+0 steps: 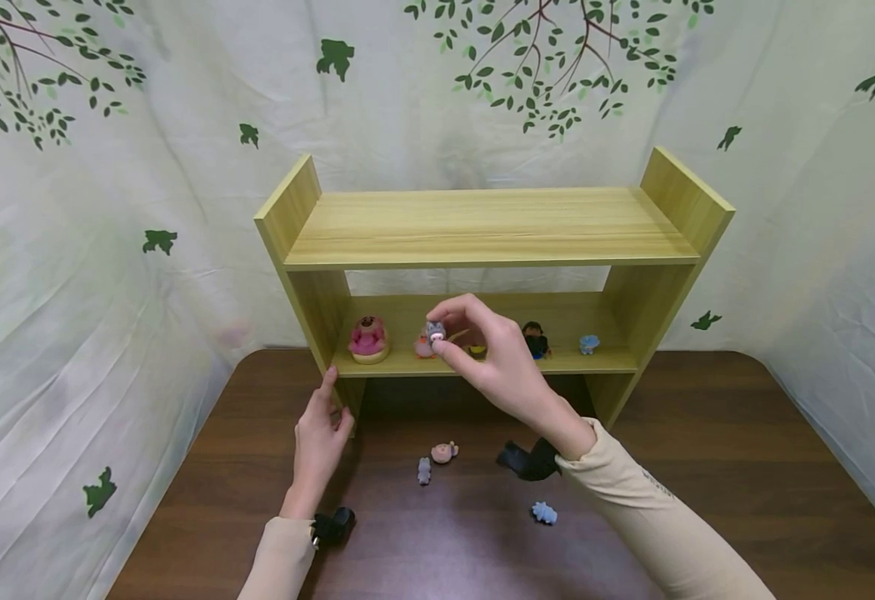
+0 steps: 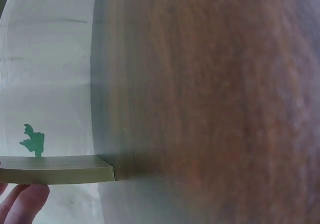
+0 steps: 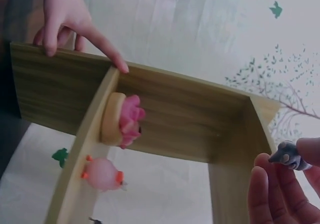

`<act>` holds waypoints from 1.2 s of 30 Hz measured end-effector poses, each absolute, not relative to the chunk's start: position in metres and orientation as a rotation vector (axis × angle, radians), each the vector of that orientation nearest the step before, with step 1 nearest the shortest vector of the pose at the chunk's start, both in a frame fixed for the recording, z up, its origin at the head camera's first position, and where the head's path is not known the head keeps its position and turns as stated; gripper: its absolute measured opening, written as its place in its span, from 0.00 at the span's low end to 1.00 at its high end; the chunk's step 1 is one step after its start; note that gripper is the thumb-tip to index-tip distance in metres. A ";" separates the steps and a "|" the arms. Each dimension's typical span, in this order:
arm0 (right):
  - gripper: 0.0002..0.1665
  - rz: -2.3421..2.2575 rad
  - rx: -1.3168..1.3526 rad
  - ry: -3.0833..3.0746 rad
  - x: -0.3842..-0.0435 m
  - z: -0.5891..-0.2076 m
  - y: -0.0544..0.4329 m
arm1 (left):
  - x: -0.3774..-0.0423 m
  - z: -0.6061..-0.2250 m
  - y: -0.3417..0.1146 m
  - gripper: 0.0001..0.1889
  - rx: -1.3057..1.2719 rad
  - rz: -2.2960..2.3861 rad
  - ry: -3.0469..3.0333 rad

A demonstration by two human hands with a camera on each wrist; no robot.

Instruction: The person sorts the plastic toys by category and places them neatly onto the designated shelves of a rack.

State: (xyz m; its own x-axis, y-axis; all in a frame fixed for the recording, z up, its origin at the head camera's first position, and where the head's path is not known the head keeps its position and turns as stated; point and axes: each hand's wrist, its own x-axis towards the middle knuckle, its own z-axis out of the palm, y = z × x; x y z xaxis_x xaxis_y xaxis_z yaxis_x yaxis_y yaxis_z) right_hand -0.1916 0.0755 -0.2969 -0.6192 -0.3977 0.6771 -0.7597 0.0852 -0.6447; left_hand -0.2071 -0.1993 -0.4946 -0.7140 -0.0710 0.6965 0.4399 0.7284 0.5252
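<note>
My right hand pinches a small grey figurine between thumb and fingertips, in front of the middle board of a wooden shelf. A pale face shows on the figurine in the head view. My left hand grips the shelf's left side panel, its index finger stretched to the middle board's end. On that board sit a pink figurine in a tan base and a round pink figurine, partly hidden by my right hand in the head view. A dark-haired figurine and a small blue figurine stand further right.
On the brown table, before the shelf, lie a pink figurine, a grey-blue figurine and a light blue figurine. Behind the shelf hangs a white cloth with printed leaves. Black straps are on both wrists.
</note>
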 end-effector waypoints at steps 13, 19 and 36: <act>0.14 1.500 1.193 -1.974 -0.202 -0.270 0.066 | -0.207 -0.496 -0.199 0.44 -0.293 -0.899 -2.183; 0.13 1.498 1.184 -1.957 -0.209 -0.257 0.060 | -0.206 -0.494 -0.199 0.44 -0.284 -0.906 -2.199; 0.13 1.487 1.238 -1.924 -0.220 -0.231 0.043 | -0.207 -0.494 -0.199 0.44 -0.301 -0.920 -2.176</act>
